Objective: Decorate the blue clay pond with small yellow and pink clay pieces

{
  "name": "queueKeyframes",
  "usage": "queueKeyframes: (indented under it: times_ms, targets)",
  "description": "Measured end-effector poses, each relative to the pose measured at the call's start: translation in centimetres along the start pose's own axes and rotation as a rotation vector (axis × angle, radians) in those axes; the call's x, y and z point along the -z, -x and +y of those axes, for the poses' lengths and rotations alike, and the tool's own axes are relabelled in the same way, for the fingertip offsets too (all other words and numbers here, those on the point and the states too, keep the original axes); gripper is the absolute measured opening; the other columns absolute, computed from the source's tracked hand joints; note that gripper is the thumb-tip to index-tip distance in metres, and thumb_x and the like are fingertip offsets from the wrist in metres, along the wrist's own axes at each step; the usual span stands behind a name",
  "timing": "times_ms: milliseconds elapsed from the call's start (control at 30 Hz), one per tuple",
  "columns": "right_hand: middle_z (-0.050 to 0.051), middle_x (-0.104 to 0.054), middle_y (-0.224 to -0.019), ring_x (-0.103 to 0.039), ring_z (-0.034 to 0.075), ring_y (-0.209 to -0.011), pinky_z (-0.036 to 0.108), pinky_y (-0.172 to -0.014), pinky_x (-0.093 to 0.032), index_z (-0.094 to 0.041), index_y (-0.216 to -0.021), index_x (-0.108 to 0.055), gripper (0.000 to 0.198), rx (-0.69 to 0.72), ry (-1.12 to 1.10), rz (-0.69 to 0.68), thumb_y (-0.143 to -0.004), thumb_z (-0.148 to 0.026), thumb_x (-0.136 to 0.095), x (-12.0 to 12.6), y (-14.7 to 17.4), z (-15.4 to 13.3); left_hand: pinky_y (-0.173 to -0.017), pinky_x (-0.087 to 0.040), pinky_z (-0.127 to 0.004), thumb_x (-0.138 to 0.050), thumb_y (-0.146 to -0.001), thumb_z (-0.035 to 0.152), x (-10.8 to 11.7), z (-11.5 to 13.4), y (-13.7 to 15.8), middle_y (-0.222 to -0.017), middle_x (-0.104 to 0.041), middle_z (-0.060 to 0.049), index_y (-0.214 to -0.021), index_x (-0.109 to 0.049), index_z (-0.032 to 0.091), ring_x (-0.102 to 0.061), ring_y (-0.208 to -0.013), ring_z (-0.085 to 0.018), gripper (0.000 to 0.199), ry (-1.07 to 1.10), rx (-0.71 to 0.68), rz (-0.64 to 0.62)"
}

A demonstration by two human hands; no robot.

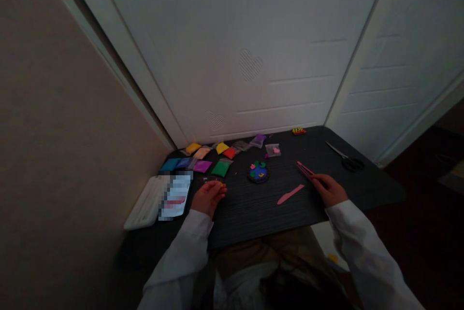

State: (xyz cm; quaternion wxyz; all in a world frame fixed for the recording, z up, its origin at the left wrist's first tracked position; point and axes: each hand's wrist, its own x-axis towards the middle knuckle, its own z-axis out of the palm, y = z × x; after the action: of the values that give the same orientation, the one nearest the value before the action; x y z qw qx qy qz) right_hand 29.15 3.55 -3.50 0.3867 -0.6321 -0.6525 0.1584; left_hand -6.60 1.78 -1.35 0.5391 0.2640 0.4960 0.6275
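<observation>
My left hand (209,197) is closed in a pinch above the left part of the table, with a tiny yellow bit of clay (222,185) just showing at its fingertips. In my right hand (330,190) are pink tweezers (305,169), tips pointing away to the left. Between the hands sits a small round clay pond (258,173) with a dark rim, blue middle, green pads, a pink flower and small yellow pieces. Nearer my right hand, a pink plastic knife (290,194) lies flat on the dark table (250,213).
Several bags of coloured clay, including a green bag (222,167), line the back left. A phone (176,196) leans by a white case (145,204) at the left. Black-handled scissors (351,162) lie right. A small yellow-red piece (299,131) sits by the white wall (217,59).
</observation>
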Motion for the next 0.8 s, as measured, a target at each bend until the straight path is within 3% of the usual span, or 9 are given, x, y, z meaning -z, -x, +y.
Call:
queueKeyframes:
  times_ms: [267,467,600,800]
  targets:
    - [0.004,-0.058,-0.091,-0.054,0.017,-0.085,0.031,-0.077,-0.041,-0.021,-0.09,-0.058,0.03,0.015,-0.006,-0.003,-0.073,-0.039,-0.042,-0.2,-0.2,0.6,-0.055,-0.049,-0.016,-0.059,-0.062,0.005,0.3,0.3,-0.1,-0.073,-0.065,-0.005,-0.078,-0.057,0.012,-0.061,-0.063,-0.01,0.018,0.103,0.013,-0.035]
    - [0.004,-0.058,-0.092,-0.054,0.018,-0.086,0.031,-0.076,-0.042,-0.021,-0.091,-0.058,0.032,0.011,0.01,-0.016,-0.073,-0.041,-0.042,0.0,-0.2,0.9,-0.051,-0.047,-0.017,-0.056,-0.064,0.007,0.3,0.3,0.2,-0.07,-0.063,-0.003,-0.077,-0.057,0.014,-0.059,-0.058,-0.009,0.014,0.065,0.005,-0.018]
    - [0.004,-0.058,-0.093,-0.054,0.019,-0.086,0.033,-0.075,-0.042,-0.022,-0.089,-0.059,0.031,0.002,0.014,-0.012,-0.071,-0.042,-0.043,-0.2,-0.2,1.2,-0.048,-0.044,-0.018,-0.049,-0.074,0.013,0.8,0.6,-0.6,-0.067,-0.058,-0.001,-0.071,-0.054,0.012,-0.055,-0.056,-0.008,0.006,-0.085,-0.009,0.037]
    - [0.003,-0.059,-0.092,-0.055,0.019,-0.086,0.032,-0.076,-0.043,-0.023,-0.089,-0.058,0.03,0.01,0.003,-0.018,-0.07,-0.041,-0.045,-0.2,0.0,1.0,-0.072,-0.046,-0.036,-0.044,-0.08,0.03,-1.1,4.0,-6.1,-0.103,-0.052,-0.007,-0.104,-0.047,0.014,-0.053,-0.087,-0.016,0.029,-0.503,-0.076,0.093]
